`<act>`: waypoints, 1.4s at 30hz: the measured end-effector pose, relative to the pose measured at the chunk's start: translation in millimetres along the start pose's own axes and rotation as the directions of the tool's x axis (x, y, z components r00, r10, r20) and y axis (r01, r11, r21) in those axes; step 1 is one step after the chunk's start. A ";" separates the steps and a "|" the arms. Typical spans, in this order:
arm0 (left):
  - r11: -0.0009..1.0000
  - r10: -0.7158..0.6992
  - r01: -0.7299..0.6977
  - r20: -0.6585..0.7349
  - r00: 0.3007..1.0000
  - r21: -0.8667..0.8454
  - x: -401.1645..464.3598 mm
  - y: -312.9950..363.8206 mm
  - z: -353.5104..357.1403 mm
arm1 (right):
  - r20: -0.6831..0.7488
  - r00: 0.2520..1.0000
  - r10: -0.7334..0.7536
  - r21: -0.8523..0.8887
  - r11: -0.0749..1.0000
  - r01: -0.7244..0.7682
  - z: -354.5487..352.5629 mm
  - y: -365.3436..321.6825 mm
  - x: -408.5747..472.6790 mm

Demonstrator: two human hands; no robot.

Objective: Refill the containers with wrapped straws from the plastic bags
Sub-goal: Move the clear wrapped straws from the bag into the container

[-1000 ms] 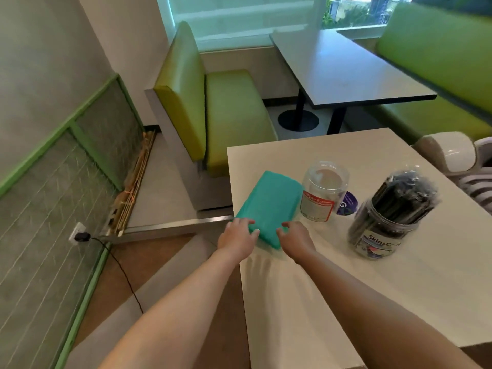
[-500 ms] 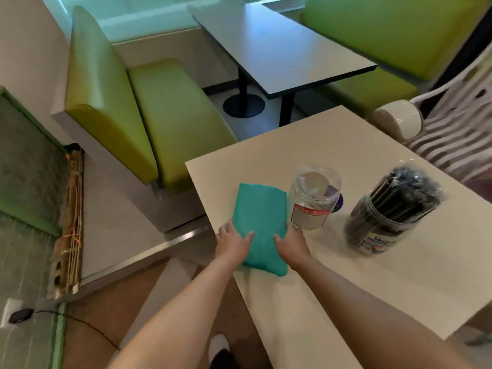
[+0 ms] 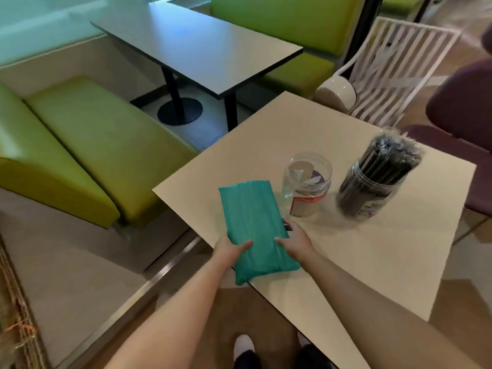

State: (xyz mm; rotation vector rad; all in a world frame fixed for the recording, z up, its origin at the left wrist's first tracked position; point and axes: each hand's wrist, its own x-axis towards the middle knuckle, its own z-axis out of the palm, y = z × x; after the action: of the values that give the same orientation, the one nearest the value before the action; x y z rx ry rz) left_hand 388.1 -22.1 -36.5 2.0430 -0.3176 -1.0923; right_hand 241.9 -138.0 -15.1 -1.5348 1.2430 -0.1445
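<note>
Jar labels (image 3: 308, 202) perhaps unreadable.

Green pack (image 3: 254, 225) now overhangs near table edge (image 3: 266, 291) — both hands grip it.

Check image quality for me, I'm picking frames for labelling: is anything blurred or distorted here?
Head view: the jar of black straws is motion-smeared, the empty jar slightly; the teal bag and both hands stay fairly crisp; wide-angle bending warps the table edges.

A dark rectangular laminate table (image 3: 202, 46) stands at twelve o'clock, a lime-green padded bench (image 3: 80, 145) at ten, a white slatted chair (image 3: 394, 73) at two.
</note>
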 end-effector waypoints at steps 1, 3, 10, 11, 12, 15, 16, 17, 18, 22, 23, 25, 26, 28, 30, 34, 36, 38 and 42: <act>0.999 0.019 -0.019 0.000 1.000 -0.034 0.3 2.4 -4.9 | -0.016 1.000 -0.019 0.024 1.000 0.019 2.2 -2.0 0.6; 0.994 0.081 -0.081 0.001 0.997 -0.069 2.8 8.1 -15.9 | -0.032 0.996 -0.081 0.033 0.996 0.082 6.9 -8.4 -0.3; 0.954 0.288 -0.284 -0.034 0.957 0.095 16.3 10.3 -43.6 | -0.023 0.980 -0.196 0.336 0.922 0.192 14.0 -46.0 -20.4; 0.944 0.319 -0.314 -0.041 0.947 0.098 15.7 9.6 -44.7 | -0.023 0.978 -0.208 0.433 0.880 0.197 14.0 -53.5 -26.1; 0.933 0.352 -0.347 -0.042 0.935 0.098 13.7 12.3 -45.8 | -0.035 0.972 -0.234 0.501 0.837 0.220 13.3 -60.9 -30.6; 0.917 0.399 -0.399 -0.035 0.916 0.011 5.5 22.5 -45.2 | -0.098 0.958 -0.269 0.591 0.759 0.274 13.1 -76.6 -38.6; 0.912 0.405 -0.407 -0.034 0.914 -0.053 1.8 28.8 -45.0 | -0.124 0.953 -0.276 0.577 0.761 0.296 12.8 -80.5 -38.8; 0.905 0.413 -0.413 -0.031 0.910 -0.103 -2.5 36.3 -44.6 | -0.145 0.947 -0.286 0.566 0.761 0.317 12.0 -84.4 -39.6; 0.895 0.421 -0.421 -0.037 0.906 -0.148 -6.6 45.0 -44.9 | -0.160 0.941 -0.299 0.554 0.762 0.337 11.2 -87.0 -39.7; 0.850 0.481 -0.483 -0.066 0.874 -0.210 -12.6 74.7 -54.8 | -0.187 0.930 -0.316 0.544 0.755 0.366 12.4 -90.6 -37.7; 0.843 0.485 -0.487 -0.068 0.872 -0.229 -14.1 81.7 -57.4 | -0.191 0.927 -0.324 0.525 0.764 0.375 13.3 -91.3 -37.2; 0.829 0.492 -0.492 -0.073 0.868 -0.264 -15.2 93.4 -61.1 | -0.194 0.913 -0.359 0.457 0.791 0.408 14.7 -92.1 -34.4; 0.827 0.493 -0.494 -0.078 0.867 -0.266 -15.8 97.4 -62.3 | -0.187 0.912 -0.365 0.432 0.803 0.410 15.3 -91.5 -32.9; 0.823 0.478 -0.489 -0.113 0.871 -0.290 -15.0 104.7 -66.8 | -0.152 0.911 -0.384 0.360 0.837 0.413 15.5 -92.3 -31.2; 0.811 0.451 -0.476 -0.156 0.879 -0.341 -8.7 111.2 -75.0 | -0.103 0.925 -0.366 0.256 0.889 0.380 14.7 -92.3 -32.4; 0.818 0.410 -0.431 -0.141 0.901 -0.381 -1.6 124.6 -91.8 | 0.029 0.973 -0.230 0.228 0.949 0.217 6.5 -85.1 -29.5; 0.850 0.376 -0.391 -0.113 0.920 -0.353 1.1 124.9 -95.7 | 0.090 0.975 -0.201 0.262 0.950 0.171 2.2 -87.7 -27.3; 0.877 0.358 -0.358 -0.062 0.932 -0.320 1.7 120.8 -98.3 | 0.127 0.975 -0.185 0.316 0.939 0.137 -1.4 -94.0 -24.1; 0.873 0.391 -0.372 -0.001 0.920 -0.317 -0.9 104.0 -102.7 | 0.243 0.951 -0.189 0.520 0.853 0.037 -12.4 -108.8 -18.4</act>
State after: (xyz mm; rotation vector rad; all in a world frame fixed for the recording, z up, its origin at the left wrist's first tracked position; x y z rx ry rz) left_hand 482.7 -37.1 74.0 1.5815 -0.5227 -0.8948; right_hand 292.4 -148.9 83.2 -1.1121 0.7945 -0.2949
